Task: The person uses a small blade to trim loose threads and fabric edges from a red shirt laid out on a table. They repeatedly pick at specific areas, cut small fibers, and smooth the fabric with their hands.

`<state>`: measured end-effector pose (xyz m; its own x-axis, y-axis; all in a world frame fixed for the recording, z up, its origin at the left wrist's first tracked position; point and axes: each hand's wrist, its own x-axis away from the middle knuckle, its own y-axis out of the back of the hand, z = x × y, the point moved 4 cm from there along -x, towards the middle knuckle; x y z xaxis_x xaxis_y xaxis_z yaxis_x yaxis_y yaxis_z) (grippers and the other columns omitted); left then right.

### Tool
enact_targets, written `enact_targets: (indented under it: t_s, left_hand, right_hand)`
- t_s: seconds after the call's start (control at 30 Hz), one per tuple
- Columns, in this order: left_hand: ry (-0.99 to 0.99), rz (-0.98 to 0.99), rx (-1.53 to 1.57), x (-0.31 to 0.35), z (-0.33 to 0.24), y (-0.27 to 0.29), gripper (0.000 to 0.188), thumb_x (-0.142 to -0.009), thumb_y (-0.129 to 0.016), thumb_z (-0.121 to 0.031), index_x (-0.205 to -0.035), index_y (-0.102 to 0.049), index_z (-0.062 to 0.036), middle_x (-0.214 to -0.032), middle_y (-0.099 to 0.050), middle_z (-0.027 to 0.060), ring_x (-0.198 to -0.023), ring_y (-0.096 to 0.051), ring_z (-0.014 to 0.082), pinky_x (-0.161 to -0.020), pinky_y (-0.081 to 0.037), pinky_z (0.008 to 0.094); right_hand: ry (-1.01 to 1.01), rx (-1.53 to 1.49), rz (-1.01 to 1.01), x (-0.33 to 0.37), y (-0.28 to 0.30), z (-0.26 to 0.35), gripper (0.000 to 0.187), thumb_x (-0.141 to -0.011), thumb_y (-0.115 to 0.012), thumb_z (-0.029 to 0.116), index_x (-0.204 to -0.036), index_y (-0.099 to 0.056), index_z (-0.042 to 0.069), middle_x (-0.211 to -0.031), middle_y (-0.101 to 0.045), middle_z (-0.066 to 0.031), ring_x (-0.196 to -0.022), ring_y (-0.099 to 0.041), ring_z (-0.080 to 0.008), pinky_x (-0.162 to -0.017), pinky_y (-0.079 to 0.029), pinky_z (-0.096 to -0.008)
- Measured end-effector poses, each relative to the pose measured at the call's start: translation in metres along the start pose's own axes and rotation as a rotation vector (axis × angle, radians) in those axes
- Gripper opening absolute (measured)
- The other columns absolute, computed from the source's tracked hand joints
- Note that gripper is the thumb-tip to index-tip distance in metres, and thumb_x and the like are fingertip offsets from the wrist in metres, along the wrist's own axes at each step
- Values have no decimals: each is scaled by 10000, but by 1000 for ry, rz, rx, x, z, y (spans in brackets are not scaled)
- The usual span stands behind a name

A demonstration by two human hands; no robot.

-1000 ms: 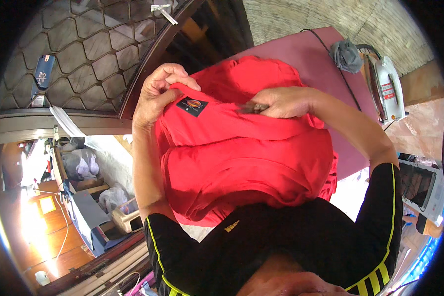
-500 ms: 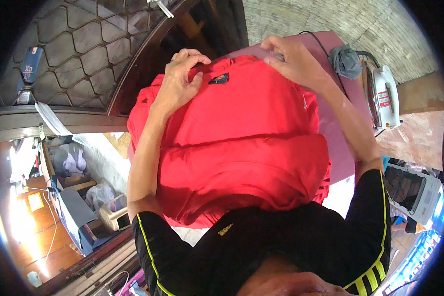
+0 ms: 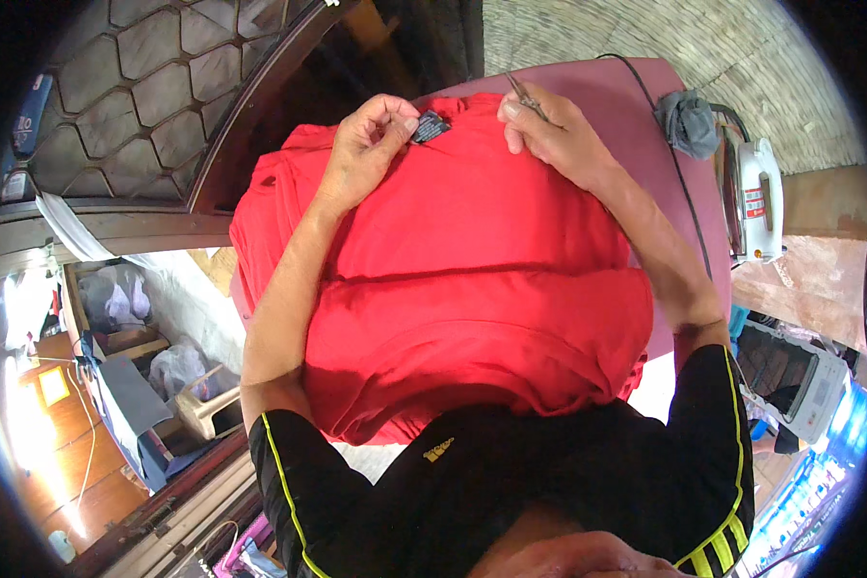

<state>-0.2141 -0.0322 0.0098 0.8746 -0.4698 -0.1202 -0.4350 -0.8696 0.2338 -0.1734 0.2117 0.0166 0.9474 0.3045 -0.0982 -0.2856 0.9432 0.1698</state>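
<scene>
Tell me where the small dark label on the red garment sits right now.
In the head view, the dark label lies at the red garment's far edge, pinched by the left hand, with the right hand just beside it.

A garment (image 3: pixel 472 279) lies on the counter (image 3: pixel 626 96) under both hands; its label (image 3: pixel 430 126) sits between them, an iron (image 3: pixel 753 197) right of the right hand (image 3: pixel 554 135).
</scene>
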Motion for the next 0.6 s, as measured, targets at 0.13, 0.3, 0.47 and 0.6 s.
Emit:
enact_targets:
  t_s: [0.13,0.3,0.47,0.6]
  left_hand:
    - [-10,-7,1,-4,-4,-1,71,-981,-609,-31,-1049,-628,-32,-891,-622,-35,-792,-560,49,-731,-478,211]
    - [-269,-23,-207,11,-45,-6,187,-955,-633,-14,-1142,-630,-18,-910,-632,-12,-875,-582,75,-827,-482,240]
    - [-171,149,-299,3,-40,-4,209,-922,-678,-34,-1128,-651,-12,-964,-620,10,-897,-584,110,-869,-469,267]
    - [-272,174,-540,-22,-54,-31,235,-908,-718,-153,-1084,-673,-4,-897,-623,53,-836,-598,172,-791,-479,305]
  right_hand:
    - [-29,-71,-58,4,1,-1,218,-1047,-503,257,-1001,-596,66,-694,-540,30,-565,-382,-31,-513,-301,-210]
    - [-57,-181,-234,30,22,7,212,-986,-616,238,-952,-623,29,-727,-566,24,-622,-451,-62,-556,-369,-249]
    - [3,308,-444,61,41,0,238,-932,-689,217,-1018,-610,10,-744,-587,-30,-665,-523,-106,-611,-453,-288]
    - [-9,427,-559,73,48,-16,332,-898,-723,233,-1083,-581,-3,-782,-608,-102,-701,-575,-186,-671,-499,-343]
